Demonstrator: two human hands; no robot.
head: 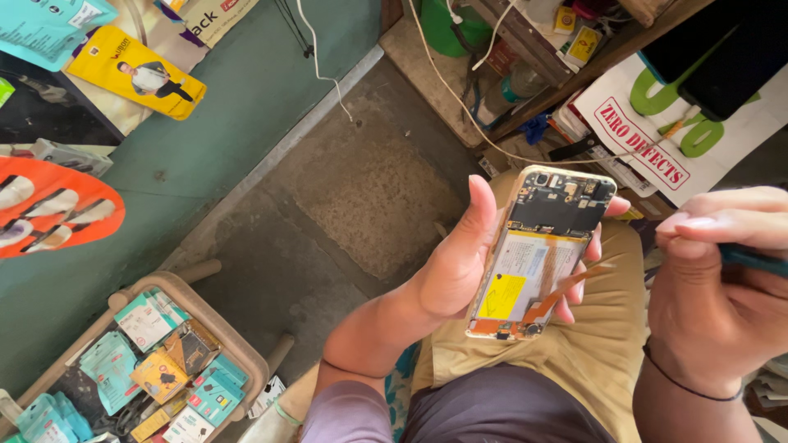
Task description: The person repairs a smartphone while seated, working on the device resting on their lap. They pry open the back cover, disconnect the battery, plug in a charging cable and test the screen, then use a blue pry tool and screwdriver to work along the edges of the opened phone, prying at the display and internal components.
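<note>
Head view, centre-right of frame: left hand point(460, 271) curled shut around an opened phone point(538, 254) — back cover off, black circuit board up top, battery with a yellow sticker below, orange flex cable along its lower right. Phone's long axis runs near upright, top tilted toward upper right. Thumb on its left edge, fingertips showing past the right edge. Right hand point(714, 287) at right edge of frame, just beside the phone, not touching it — fingers pinched together on a thin dark teal tool point(751, 259); tip not visible. Left hand is on the phone, right is near. Lower left: basket point(238, 349) of packaged accessories on the floor.
</note>
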